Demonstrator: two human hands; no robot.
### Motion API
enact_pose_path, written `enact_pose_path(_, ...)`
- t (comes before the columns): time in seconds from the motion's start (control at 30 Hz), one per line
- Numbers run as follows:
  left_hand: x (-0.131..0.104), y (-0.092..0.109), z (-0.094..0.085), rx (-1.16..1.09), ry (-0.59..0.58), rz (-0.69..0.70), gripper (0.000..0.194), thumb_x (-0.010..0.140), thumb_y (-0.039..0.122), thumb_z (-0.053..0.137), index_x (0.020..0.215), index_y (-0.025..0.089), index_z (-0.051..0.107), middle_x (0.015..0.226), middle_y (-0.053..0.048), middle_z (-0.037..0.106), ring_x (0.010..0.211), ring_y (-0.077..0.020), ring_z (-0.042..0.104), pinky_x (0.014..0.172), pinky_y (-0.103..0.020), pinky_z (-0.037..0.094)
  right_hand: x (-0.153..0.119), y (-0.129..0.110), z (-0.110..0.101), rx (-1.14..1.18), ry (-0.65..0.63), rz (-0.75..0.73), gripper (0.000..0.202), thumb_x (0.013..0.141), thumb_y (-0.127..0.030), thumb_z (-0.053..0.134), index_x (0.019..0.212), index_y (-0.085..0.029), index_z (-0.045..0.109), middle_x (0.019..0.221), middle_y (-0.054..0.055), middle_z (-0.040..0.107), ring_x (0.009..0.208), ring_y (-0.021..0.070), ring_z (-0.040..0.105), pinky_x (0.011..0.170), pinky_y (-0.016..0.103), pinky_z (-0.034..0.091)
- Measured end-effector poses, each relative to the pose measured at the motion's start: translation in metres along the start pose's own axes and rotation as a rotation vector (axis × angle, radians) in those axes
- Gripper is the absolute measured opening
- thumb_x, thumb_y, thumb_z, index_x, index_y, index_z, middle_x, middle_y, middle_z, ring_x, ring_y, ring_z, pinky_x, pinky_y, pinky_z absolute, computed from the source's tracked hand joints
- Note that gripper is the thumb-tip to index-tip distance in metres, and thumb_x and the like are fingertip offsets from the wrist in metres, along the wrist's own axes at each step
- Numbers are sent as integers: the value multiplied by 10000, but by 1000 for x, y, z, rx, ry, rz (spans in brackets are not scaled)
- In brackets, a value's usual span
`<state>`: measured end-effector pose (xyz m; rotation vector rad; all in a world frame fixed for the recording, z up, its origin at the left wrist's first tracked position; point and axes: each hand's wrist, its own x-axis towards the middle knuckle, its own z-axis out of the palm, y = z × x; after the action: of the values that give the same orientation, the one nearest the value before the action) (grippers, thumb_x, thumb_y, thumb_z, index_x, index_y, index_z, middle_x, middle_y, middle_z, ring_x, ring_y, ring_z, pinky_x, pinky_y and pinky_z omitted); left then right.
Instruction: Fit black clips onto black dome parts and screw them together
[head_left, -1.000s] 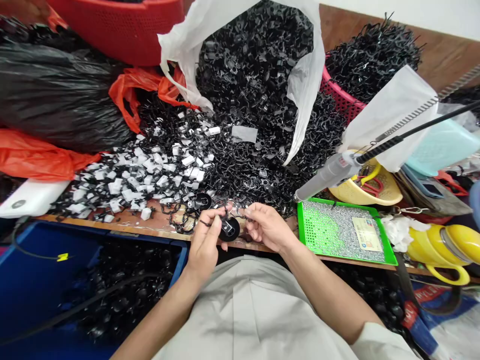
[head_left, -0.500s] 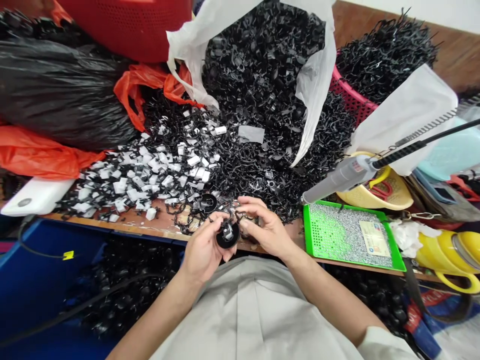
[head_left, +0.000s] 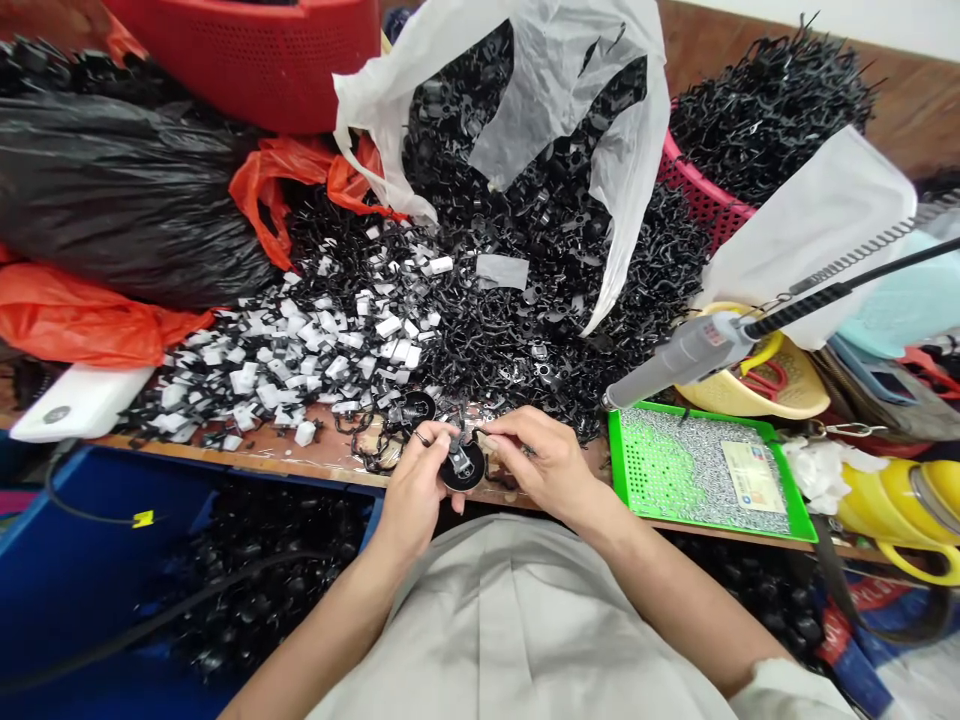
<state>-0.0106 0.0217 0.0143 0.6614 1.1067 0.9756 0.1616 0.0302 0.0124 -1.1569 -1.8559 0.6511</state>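
My left hand (head_left: pixel 417 490) grips a round black disc-shaped part (head_left: pixel 463 468) with a small mechanism on its face, just over the bench's front edge. Right beside the disc, my right hand (head_left: pixel 544 462) is closed in a pinch on a small dark piece, too small to name, at the disc's upper right. Another round black part (head_left: pixel 418 407) lies on the bench behind my left hand, next to dark chain-like pieces (head_left: pixel 382 440). Small white-and-black pieces (head_left: pixel 285 360) are heaped to the left, and thin black parts (head_left: pixel 517 330) are piled behind my hands.
A green tray (head_left: pixel 619 462) of small metal pieces lies at right, beneath a hanging grey electric screwdriver (head_left: pixel 675 358). A yellow cup (head_left: pixel 892 505) stands farther right. A white plastic bag (head_left: pixel 637 180) lies behind; a blue bin (head_left: pixel 67 600) is below at left.
Both hands have shifted slightly right with the disc, whose face now shows more. My right fingers have closed into a pinch. The white bag's upper flap has dropped over the black parts.
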Motion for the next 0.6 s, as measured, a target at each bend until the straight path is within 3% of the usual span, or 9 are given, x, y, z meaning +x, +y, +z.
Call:
enact_pose_path(0.2, 3, -3, 2, 18, -1, 65, 277, 829, 428, 605, 976, 205, 531, 792, 9, 583, 576, -116, 553, 429, -226, 500, 5, -12, -12, -126, 178, 154, 125, 925, -252, 518, 862, -212, 619, 778, 23, 629, 712, 150, 569, 680, 285, 462)
enact_pose_path(0.4, -1, -4, 3, 98, 29, 38, 302, 819, 462, 605, 993, 227, 532, 692, 38, 563, 470, -112, 541, 376, -227, 484, -3, -24, -1, -130, -17, 109, 136, 932, -273, 521, 835, -210, 592, 765, 23, 605, 718, 154, 551, 666, 275, 437)
enact_pose_path(0.6, -5, -8, 1, 201, 22, 5, 306, 858, 513, 537, 973, 230, 539, 593, 56, 516, 352, -83, 469, 290, -164, 336, -17, -14, 18, -182, 14, 10, 128, 943, -251, 479, 888, -216, 589, 786, 46, 600, 732, 180, 552, 687, 312, 457)
